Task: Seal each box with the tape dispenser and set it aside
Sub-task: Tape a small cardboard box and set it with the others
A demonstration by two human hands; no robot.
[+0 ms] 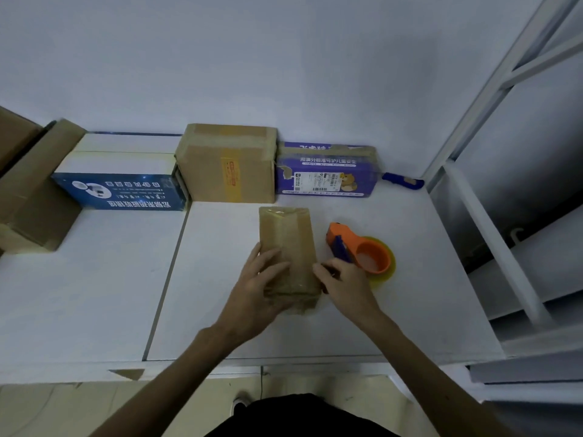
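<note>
Brown cardboard box [285, 234], contents hidden, lies on worktop [205, 279]. Left hand [262, 288] flat on it, grip open; right hand [344, 285] curled at its edge, grip unclear. Orange tape dispenser [356, 244] just beside.

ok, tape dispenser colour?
The tape dispenser is orange with a blue part, on a yellowish roll; head view.

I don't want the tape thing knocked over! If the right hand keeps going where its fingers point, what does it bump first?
Probably the small brown box: the right hand points leftward and away, at its side, apparently touching it. The tape dispenser lies off that line.
</note>
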